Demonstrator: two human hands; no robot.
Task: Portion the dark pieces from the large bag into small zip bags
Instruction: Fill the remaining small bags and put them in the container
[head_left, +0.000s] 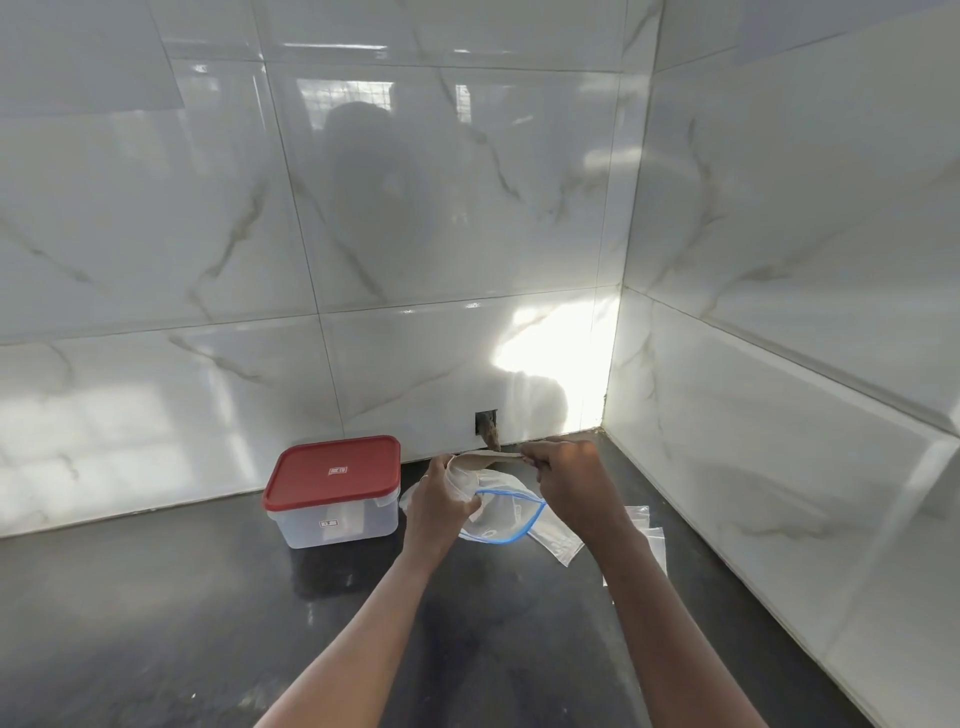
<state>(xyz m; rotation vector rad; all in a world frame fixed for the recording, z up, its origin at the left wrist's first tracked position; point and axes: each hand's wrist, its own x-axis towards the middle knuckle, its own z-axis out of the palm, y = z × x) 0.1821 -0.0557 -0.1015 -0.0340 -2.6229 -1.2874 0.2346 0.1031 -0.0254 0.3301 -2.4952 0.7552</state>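
A small zip bag (506, 522) of clear film with a blue zip rim hangs between the two hands, just above the dark tabletop (208, 623). Its mouth is pulled into a wide open loop. Above it a paler, tan-tinged band of plastic, the large bag (485, 458) as far as the blur allows, stretches taut from one hand to the other.

The left hand (441, 501) has its grip curled round a bunched fold of the clear film at the left edge of the blue rim. The right hand (563, 480) pinches the right end of the tan band between thumb and fingertips, its grip closed on it. What either bag holds cannot be made out.

More flat clear bags (641, 522) lie on the tabletop to the right, partly under the right forearm. A clear box (332, 519) with its red lid (332, 475) on stands left of the left hand, close to the glossy tiled wall (467, 208); its inside is hazy. A small dark hole (485, 423) in the wall sits just behind the hands.
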